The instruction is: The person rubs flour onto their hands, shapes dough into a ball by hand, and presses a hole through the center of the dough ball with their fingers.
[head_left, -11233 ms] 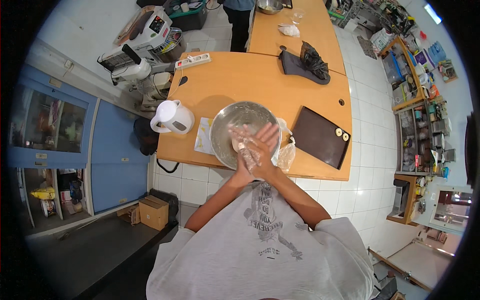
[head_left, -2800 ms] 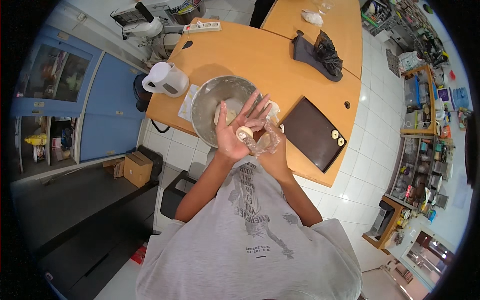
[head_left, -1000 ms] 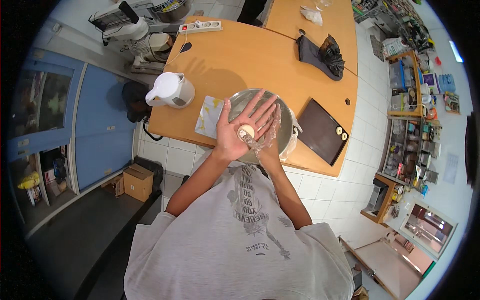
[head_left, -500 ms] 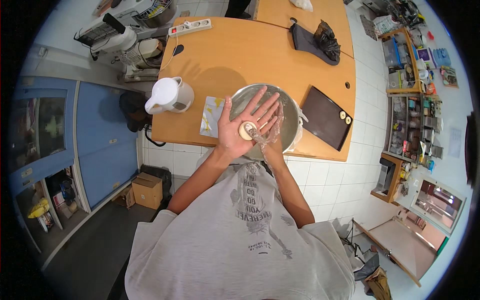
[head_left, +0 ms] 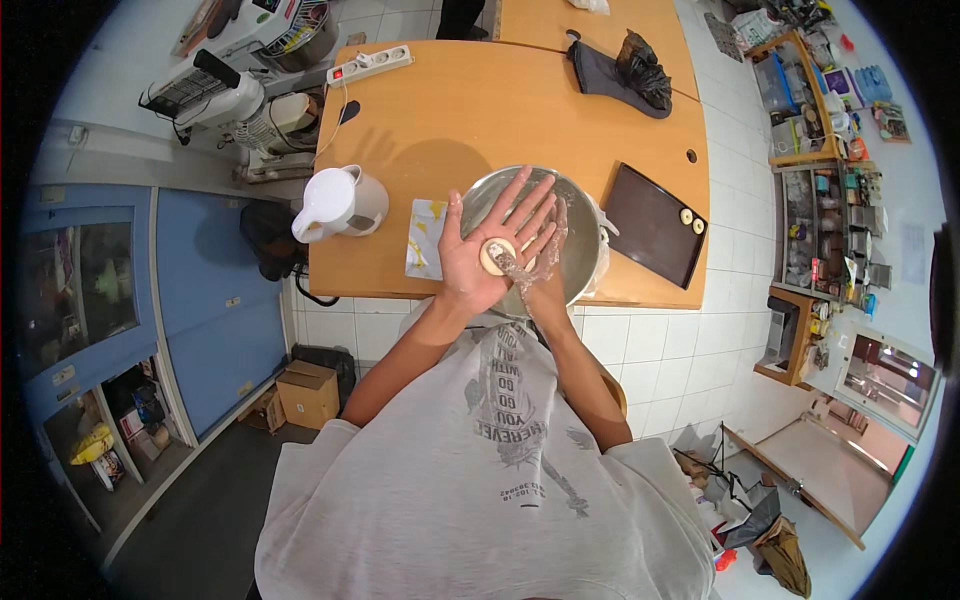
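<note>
My left hand [head_left: 472, 268] is palm up with its fingers spread, holding a small pale dough disc [head_left: 488, 257] on the palm. My right hand [head_left: 540, 282], in a clear, flour-smeared plastic glove, has its thumb on the middle of that disc; its other fingers are mostly hidden behind the left hand. Both are over the near side of a steel bowl [head_left: 577, 218], whose contents are largely hidden by them. A dark tray [head_left: 642, 215] lies to the right, with small dough rings [head_left: 686, 216] at its right end.
On the wooden table [head_left: 420, 110] are a white kettle [head_left: 338, 200], a paper sheet [head_left: 424, 225], a power strip [head_left: 370, 63] and a dark padded item with a black bag [head_left: 640, 75]. Mixers [head_left: 250, 110] stand back left; cardboard boxes [head_left: 305, 392] are low left.
Earlier my hands overlapped over the bowl; since then the left has turned palm up under the disc. In the last second the right thumb stays on it while the view shifts slightly.
</note>
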`<action>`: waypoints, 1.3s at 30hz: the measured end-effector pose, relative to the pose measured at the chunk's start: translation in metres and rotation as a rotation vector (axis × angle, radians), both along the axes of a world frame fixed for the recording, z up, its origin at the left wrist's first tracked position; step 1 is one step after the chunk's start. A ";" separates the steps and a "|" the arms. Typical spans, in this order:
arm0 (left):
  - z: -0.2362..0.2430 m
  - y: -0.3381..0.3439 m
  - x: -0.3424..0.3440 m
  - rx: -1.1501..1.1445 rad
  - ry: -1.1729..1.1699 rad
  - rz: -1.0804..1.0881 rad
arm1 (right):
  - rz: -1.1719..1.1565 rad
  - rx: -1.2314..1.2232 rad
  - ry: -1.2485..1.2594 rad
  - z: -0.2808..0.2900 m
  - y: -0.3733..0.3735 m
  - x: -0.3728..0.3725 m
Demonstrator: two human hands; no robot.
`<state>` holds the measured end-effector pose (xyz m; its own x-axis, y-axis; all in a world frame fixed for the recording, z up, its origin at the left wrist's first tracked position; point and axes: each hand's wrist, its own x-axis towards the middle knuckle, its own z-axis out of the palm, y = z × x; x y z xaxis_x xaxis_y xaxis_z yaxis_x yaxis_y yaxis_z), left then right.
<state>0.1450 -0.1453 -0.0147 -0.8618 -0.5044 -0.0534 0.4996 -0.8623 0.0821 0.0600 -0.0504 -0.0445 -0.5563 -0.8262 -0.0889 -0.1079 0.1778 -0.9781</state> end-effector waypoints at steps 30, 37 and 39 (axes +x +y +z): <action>-0.007 0.003 -0.007 0.046 -0.036 -0.075 | -0.017 -0.015 -0.008 0.005 0.009 -0.018; -0.018 0.002 -0.002 -0.001 -0.170 -0.076 | 0.130 -0.195 0.399 0.034 0.014 -0.024; -0.019 0.003 -0.003 -0.043 -0.263 -0.049 | 0.274 -0.109 0.527 0.027 0.020 -0.025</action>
<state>0.1424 -0.1425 -0.0336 -0.8443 -0.4693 -0.2586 0.4142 -0.8778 0.2407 0.0351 -0.0304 -0.0178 -0.2678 -0.9346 0.2342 -0.6105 -0.0234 -0.7917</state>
